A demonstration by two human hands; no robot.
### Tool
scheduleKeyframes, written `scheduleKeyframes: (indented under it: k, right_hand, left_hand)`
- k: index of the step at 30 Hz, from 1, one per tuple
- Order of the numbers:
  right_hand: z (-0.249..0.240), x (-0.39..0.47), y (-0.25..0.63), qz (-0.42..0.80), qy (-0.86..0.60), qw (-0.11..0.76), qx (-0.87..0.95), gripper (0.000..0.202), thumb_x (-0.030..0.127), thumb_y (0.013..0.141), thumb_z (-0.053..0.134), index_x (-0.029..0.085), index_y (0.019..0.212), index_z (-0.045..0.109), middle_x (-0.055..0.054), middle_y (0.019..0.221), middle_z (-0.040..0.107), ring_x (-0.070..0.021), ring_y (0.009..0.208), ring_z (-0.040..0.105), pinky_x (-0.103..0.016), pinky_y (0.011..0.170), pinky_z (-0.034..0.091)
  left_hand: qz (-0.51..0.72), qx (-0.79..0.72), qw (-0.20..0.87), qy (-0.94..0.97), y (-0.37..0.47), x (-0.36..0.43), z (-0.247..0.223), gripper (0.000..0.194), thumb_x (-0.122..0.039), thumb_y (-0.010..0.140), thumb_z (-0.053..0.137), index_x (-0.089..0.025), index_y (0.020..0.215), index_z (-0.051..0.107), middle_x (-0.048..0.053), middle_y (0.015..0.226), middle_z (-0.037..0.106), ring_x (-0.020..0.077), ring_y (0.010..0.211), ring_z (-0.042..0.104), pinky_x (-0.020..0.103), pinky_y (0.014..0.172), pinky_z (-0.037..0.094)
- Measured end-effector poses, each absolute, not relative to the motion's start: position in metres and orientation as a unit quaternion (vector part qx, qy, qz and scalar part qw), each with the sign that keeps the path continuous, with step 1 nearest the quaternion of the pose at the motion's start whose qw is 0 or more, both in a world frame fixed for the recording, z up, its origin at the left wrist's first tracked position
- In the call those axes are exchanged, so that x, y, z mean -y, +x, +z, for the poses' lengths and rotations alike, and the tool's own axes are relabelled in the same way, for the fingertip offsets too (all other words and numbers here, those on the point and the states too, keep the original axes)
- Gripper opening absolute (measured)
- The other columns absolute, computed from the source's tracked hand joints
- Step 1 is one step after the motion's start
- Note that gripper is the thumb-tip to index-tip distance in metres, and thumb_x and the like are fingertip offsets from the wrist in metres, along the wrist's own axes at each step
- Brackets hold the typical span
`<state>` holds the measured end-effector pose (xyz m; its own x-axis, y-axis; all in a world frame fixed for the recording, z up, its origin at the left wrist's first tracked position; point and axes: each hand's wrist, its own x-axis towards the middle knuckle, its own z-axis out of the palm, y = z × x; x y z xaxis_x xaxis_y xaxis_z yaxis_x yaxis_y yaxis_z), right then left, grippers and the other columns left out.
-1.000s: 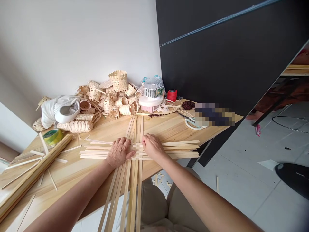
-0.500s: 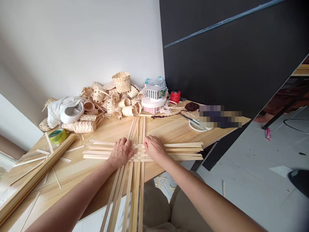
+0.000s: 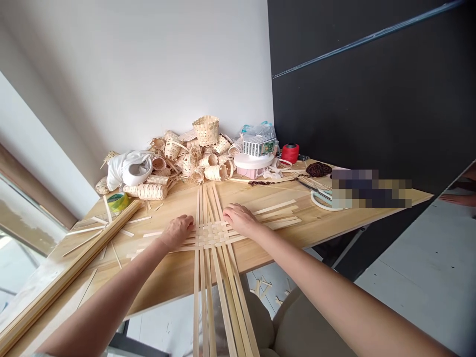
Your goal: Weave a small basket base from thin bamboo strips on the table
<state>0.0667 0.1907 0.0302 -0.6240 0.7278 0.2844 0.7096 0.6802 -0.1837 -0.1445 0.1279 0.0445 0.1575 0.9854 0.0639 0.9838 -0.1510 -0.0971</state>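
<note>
Flat pale bamboo strips cross in a small checkered weave (image 3: 211, 235) on the table before me. Long strips (image 3: 226, 292) run from it over the table's near edge, and their far ends point toward the wall. Others stick out sideways, left and right. My left hand (image 3: 178, 231) is closed at the left side of the weave, its fingers curled on the sideways strips. At the right side, my right hand (image 3: 240, 219) pinches the strips near the weave's upper right corner. Both sets of fingertips are partly hidden.
Small woven baskets (image 3: 207, 130) are heaped against the wall, with a white cloth (image 3: 126, 166) beside them. Yellow-green tape (image 3: 117, 202) and a bundle of long strips (image 3: 70, 267) lie left. Scissors (image 3: 323, 199), red thread (image 3: 290, 152) and dark yarn (image 3: 319, 169) are at right.
My left hand has drawn back from on top of the weave to its left side, uncovering the checkered middle. The strips have turned slightly. The view has swung left.
</note>
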Motion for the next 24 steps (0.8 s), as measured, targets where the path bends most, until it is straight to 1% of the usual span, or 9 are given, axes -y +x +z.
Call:
scheduleKeyframes:
  k: [2, 4, 6, 7, 9, 12, 19, 22, 24]
  right_hand:
    - [0.030, -0.184, 0.071, 0.021, -0.387, 0.173, 0.906, 0.023, 0.016, 0.086, 0.040, 0.014, 0.086, 0.062, -0.008, 0.092, 0.062, -0.0174, 0.089, 0.054, -0.026, 0.080, 0.037]
    - [0.027, -0.173, 0.078, 0.012, -0.368, 0.183, 0.912, 0.028, 0.023, 0.088, 0.038, 0.012, 0.102, 0.059, -0.012, 0.109, 0.059, -0.0207, 0.105, 0.049, -0.031, 0.090, 0.034]
    - [0.018, -0.160, 0.085, 0.014, -0.356, 0.178, 0.917, 0.039, 0.032, 0.089, 0.036, 0.012, 0.119, 0.050, -0.014, 0.127, 0.048, -0.0239, 0.121, 0.037, -0.039, 0.099, 0.028]
    - [0.013, -0.154, 0.088, 0.023, -0.355, 0.163, 0.920, 0.044, 0.036, 0.089, 0.035, 0.012, 0.124, 0.046, -0.014, 0.133, 0.043, -0.0245, 0.125, 0.032, -0.041, 0.101, 0.025]
    - [0.004, -0.147, 0.092, 0.043, -0.360, 0.132, 0.923, 0.051, 0.040, 0.089, 0.034, 0.012, 0.131, 0.038, -0.013, 0.139, 0.035, -0.0239, 0.129, 0.027, -0.043, 0.104, 0.021]
    - [-0.005, -0.145, 0.094, 0.057, -0.371, 0.111, 0.920, 0.056, 0.042, 0.088, 0.033, 0.011, 0.135, 0.032, -0.011, 0.142, 0.029, -0.0232, 0.131, 0.023, -0.043, 0.106, 0.019]
    - [-0.009, -0.150, 0.094, 0.057, -0.367, 0.120, 0.921, 0.056, 0.044, 0.088, 0.031, 0.013, 0.135, 0.033, -0.011, 0.142, 0.029, -0.0234, 0.131, 0.023, -0.044, 0.106, 0.020]
    - [-0.008, -0.152, 0.095, 0.067, -0.359, 0.119, 0.924, 0.055, 0.043, 0.088, 0.031, 0.014, 0.134, 0.034, -0.011, 0.142, 0.029, -0.0238, 0.131, 0.024, -0.045, 0.105, 0.020]
    - [-0.002, -0.154, 0.095, 0.085, -0.349, 0.119, 0.926, 0.053, 0.042, 0.088, 0.032, 0.014, 0.133, 0.037, -0.012, 0.141, 0.031, -0.0245, 0.130, 0.026, -0.045, 0.104, 0.020]
  left_hand:
    - [-0.007, 0.642, 0.062, -0.764, -0.142, -0.121, 0.040, 0.026, -0.018, 0.087, 0.031, -0.015, 0.091, 0.057, 0.009, 0.094, 0.059, 0.0178, 0.087, 0.058, 0.030, 0.076, 0.045]
    - [-0.031, 0.612, 0.061, -0.788, -0.141, -0.113, 0.036, 0.030, -0.017, 0.088, 0.029, -0.014, 0.106, 0.053, 0.011, 0.111, 0.055, 0.0179, 0.100, 0.054, 0.031, 0.086, 0.043]
    - [-0.044, 0.576, 0.054, -0.815, -0.143, -0.105, 0.030, 0.037, -0.025, 0.090, 0.029, -0.014, 0.123, 0.043, 0.013, 0.128, 0.046, 0.0194, 0.117, 0.044, 0.036, 0.097, 0.036]
    - [-0.041, 0.561, 0.048, -0.825, -0.144, -0.101, 0.026, 0.043, -0.030, 0.091, 0.028, -0.013, 0.129, 0.036, 0.014, 0.134, 0.040, 0.0207, 0.123, 0.037, 0.038, 0.101, 0.032]
    - [-0.019, 0.555, 0.033, -0.831, -0.147, -0.095, 0.017, 0.053, -0.040, 0.091, 0.025, -0.013, 0.135, 0.026, 0.014, 0.141, 0.029, 0.0227, 0.130, 0.025, 0.043, 0.105, 0.025]
    - [-0.005, 0.566, 0.026, -0.824, -0.150, -0.091, 0.006, 0.057, -0.045, 0.091, 0.019, -0.013, 0.138, 0.020, 0.012, 0.144, 0.021, 0.0226, 0.133, 0.018, 0.043, 0.107, 0.020]
    - [-0.039, 0.574, 0.019, -0.818, -0.149, -0.092, -0.001, 0.057, -0.046, 0.090, 0.022, -0.014, 0.138, 0.023, 0.010, 0.143, 0.022, 0.0221, 0.132, 0.019, 0.043, 0.107, 0.019]
    - [-0.058, 0.586, -0.026, -0.808, -0.149, -0.092, 0.006, 0.058, -0.046, 0.088, 0.028, -0.013, 0.136, 0.027, 0.011, 0.142, 0.025, 0.0251, 0.132, 0.021, 0.046, 0.106, 0.018]
    - [-0.084, 0.597, -0.086, -0.793, -0.148, -0.097, 0.017, 0.055, -0.044, 0.087, 0.033, -0.012, 0.132, 0.036, 0.013, 0.138, 0.033, 0.0262, 0.128, 0.030, 0.044, 0.104, 0.024]
